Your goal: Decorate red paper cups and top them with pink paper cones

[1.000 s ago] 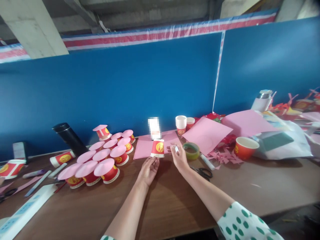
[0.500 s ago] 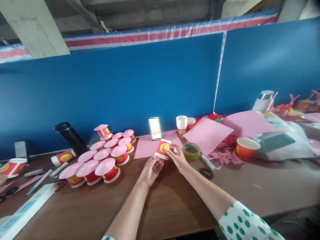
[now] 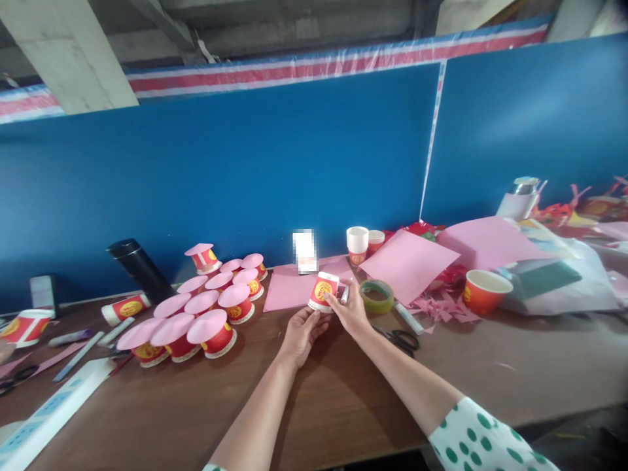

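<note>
A red paper cup (image 3: pixel 322 288) with a yellow emblem and white rims is held upside down, slightly tilted, above the table. My left hand (image 3: pixel 300 335) is closed at its lower edge, the fingertips curled beneath it. From the right, my right hand (image 3: pixel 354 313) grips the cup with the thumb over its side. A short white stick, like a marker or glue stick (image 3: pixel 345 296), is tucked in the right fingers too. Pink paper sheets (image 3: pixel 284 288) lie just behind the cup. Left of my hands stand several upturned red cups (image 3: pixel 218 341) topped with pink paper discs.
A green tape roll (image 3: pixel 377 297), black scissors (image 3: pixel 405 339) and a white marker (image 3: pixel 408 318) lie right of my hands. Stacked cups (image 3: pixel 358 243) stand behind. At left are a black flask (image 3: pixel 137 268) and a power strip (image 3: pixel 53 412). A blue partition (image 3: pixel 275 163) closes the back.
The cup and both hands have shifted slightly right. The cup has turned a little more upright, and my left fingers have moved along its lower edge.
</note>
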Available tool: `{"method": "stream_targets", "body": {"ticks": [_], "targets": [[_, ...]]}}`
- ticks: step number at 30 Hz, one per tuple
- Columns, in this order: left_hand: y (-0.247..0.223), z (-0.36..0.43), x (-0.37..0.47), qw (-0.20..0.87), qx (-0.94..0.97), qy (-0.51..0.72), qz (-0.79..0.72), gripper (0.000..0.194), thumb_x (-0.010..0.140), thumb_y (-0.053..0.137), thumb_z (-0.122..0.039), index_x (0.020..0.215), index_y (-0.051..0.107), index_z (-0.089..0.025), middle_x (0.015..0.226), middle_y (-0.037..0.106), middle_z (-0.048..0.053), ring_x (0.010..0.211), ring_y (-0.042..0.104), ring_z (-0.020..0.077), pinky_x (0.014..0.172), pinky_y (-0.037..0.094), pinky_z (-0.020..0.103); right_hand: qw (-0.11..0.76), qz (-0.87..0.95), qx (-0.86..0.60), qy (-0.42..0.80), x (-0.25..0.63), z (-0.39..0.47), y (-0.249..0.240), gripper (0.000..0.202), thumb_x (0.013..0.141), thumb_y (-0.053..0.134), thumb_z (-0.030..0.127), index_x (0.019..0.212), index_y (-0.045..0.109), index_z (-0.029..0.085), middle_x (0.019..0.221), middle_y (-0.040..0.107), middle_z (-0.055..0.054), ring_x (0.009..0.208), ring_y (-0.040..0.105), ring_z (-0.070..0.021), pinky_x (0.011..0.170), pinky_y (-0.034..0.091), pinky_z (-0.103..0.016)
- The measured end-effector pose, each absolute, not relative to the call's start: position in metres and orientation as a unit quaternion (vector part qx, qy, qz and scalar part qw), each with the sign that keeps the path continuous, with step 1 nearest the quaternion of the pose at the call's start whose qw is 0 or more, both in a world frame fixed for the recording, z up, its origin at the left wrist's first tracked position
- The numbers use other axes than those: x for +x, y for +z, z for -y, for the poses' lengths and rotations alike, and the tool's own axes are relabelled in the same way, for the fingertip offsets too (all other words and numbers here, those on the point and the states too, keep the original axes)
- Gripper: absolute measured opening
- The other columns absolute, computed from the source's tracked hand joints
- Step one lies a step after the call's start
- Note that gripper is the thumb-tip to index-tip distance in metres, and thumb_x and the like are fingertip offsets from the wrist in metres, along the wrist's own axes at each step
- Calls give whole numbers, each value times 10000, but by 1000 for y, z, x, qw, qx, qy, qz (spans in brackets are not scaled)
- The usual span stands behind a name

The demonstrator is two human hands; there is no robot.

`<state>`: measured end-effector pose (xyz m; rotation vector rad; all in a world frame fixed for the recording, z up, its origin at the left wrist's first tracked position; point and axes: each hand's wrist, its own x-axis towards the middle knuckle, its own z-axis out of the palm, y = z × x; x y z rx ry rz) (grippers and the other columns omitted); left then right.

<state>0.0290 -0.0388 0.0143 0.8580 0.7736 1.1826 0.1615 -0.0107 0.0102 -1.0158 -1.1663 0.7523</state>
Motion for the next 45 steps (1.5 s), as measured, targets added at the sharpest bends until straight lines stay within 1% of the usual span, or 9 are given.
{"method": "stream_targets", "body": {"ticks": [6, 13, 20, 25, 31, 37, 45], "targets": [[14, 38, 28, 676, 371, 535, -345, 248, 678, 711, -213, 885, 619, -112, 865, 698, 90, 800, 653, 140, 714, 514, 218, 644, 517, -458, 330, 161, 12, 13, 502, 680, 676, 360, 1079, 428, 184, 891, 630, -47, 736, 642, -173, 640, 537, -286], [13, 37, 27, 689, 365, 528, -336, 215, 690, 703, -204, 863, 619, -108, 819, 701, 84, 772, 652, 128, 709, 517, 212, 632, 532, -470, 311, 163, 15, 15, 499, 685, 672, 385, 1087, 454, 185, 884, 649, -40, 753, 646, -179, 669, 534, -294], [13, 37, 27, 695, 363, 529, -325, 234, 677, 714, -207, 876, 635, -112, 815, 701, 70, 756, 652, 124, 698, 517, 209, 633, 525, -452, 345, 162, 12, 11, 525, 691, 663, 393, 1121, 442, 187, 898, 656, -49, 778, 652, -194, 678, 536, -309], [13, 38, 27, 697, 357, 536, -314, 242, 657, 729, -205, 869, 645, -123, 840, 701, 57, 757, 646, 116, 722, 511, 221, 627, 526, -462, 341, 162, 13, 13, 511, 688, 663, 397, 1105, 461, 181, 837, 657, -35, 732, 647, -188, 647, 534, -299], [12, 37, 26, 703, 363, 530, -305, 261, 674, 716, -205, 906, 646, -108, 863, 700, 80, 789, 646, 128, 740, 506, 225, 630, 532, -443, 352, 162, 13, 12, 505, 702, 654, 395, 1118, 452, 194, 887, 660, -44, 761, 648, -190, 663, 537, -310], [10, 36, 25, 710, 360, 525, -302, 240, 687, 705, -193, 903, 646, -105, 855, 700, 84, 796, 646, 133, 737, 508, 227, 628, 530, -438, 365, 162, 12, 10, 497, 705, 652, 400, 1111, 444, 202, 893, 665, -43, 761, 652, -193, 673, 538, -315], [9, 36, 24, 710, 360, 525, -301, 244, 676, 716, -199, 893, 653, -108, 849, 698, 81, 798, 644, 134, 750, 500, 232, 615, 546, -450, 347, 163, 13, 11, 469, 720, 638, 416, 1094, 462, 196, 889, 672, -45, 772, 650, -195, 686, 530, -312]]}}
